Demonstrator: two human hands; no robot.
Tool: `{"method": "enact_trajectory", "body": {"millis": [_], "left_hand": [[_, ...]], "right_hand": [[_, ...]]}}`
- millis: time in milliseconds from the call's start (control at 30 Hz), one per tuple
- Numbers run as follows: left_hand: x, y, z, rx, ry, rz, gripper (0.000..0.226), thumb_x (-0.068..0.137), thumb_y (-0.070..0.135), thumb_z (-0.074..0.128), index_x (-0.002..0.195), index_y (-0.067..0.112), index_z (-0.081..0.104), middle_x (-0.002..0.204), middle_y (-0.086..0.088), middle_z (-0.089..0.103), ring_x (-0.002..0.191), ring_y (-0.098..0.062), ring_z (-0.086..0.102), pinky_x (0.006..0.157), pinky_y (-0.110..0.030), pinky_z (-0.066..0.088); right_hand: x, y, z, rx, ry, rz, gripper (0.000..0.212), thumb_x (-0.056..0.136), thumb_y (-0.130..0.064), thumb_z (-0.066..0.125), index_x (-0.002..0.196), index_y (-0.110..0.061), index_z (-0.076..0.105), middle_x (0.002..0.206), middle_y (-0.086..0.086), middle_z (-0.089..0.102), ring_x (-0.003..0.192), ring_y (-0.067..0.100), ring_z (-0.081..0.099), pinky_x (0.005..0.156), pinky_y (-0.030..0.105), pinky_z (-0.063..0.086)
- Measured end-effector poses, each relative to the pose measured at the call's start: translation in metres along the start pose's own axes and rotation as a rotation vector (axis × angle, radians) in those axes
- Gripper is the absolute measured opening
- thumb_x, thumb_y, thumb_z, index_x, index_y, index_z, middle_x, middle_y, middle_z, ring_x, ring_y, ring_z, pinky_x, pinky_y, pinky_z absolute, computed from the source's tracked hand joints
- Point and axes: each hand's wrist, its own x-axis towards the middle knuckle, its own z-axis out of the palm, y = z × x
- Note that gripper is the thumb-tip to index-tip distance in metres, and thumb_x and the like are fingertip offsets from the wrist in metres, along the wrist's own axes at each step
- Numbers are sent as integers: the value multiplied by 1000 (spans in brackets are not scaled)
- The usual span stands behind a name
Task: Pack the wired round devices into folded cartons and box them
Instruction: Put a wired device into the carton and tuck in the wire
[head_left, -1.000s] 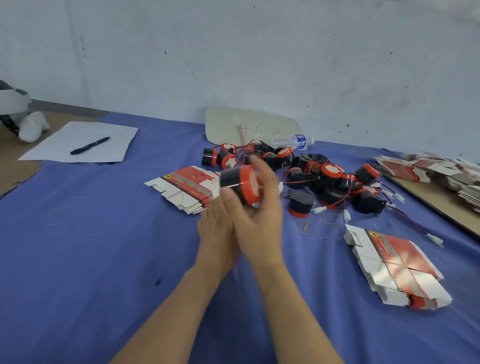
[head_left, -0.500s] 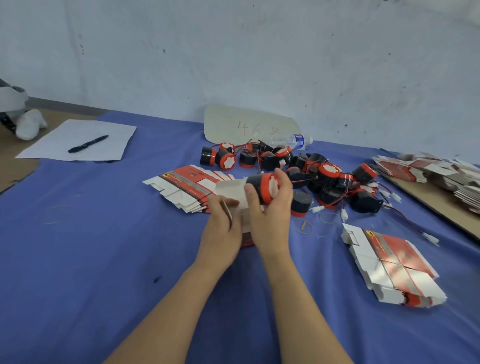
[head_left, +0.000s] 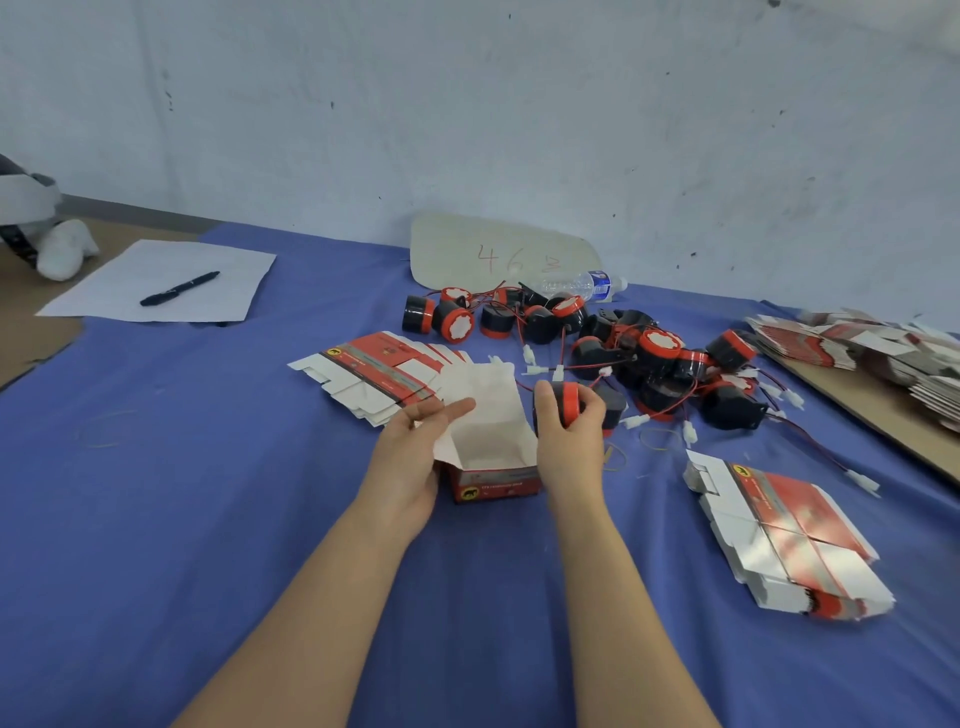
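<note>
Right hand (head_left: 569, 441) curled round a round device (head_left: 568, 401), left hand (head_left: 413, 452) pinching the open carton (head_left: 493, 480) flap.

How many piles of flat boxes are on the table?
3. One pile lies beyond the left hand, one at the near right, one on the brown board at far right; it runs out of view, so more may be hidden.
</note>
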Motion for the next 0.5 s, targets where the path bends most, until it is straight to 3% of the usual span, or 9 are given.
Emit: {"method": "enact_trajectory", "body": {"millis": [67,167,267,367,500], "left_hand": [[-1,-7,-1,277,68,162,16,95,14,54,111,13,55,100,13,72,109,-1,55,90,-20,46],[-6,-16,-1,573,112,396,14,101,15,39,106,23,49,82,23,70,94,23,44,72,3,33],[-12,-17,4,638,143,458,18,103,15,34,108,26,47,97,16,62,93,11,50,68,4,34],[-13,-16,6,625,191,483,20,103,14,32,110,29,45,95,22,53,86,8,51,64,2,37],[-10,-14,4,627,178,482,23,101,9,35,108,26,48,107,14,54,94,5,50,73,-3,39]], "right_hand": [[-3,2,-1,-103,15,-62,58,90,-40,60,139,-19,36,129,7,43,101,16,43,80,23,34],[-12,-1,1,-304,31,-261,63,86,-36,68,141,-25,39,126,3,41,109,17,39,86,19,30],[-21,-5,6,-588,67,-444,63,80,-52,67,136,-29,50,118,4,52,120,23,38,101,33,29],[-27,-10,9,-824,8,-472,66,82,-71,45,137,-36,47,123,-2,57,123,21,39,106,40,22],[-30,-10,12,-918,-123,-437,63,88,-67,36,143,-34,37,133,1,51,127,23,35,107,41,16]]}}
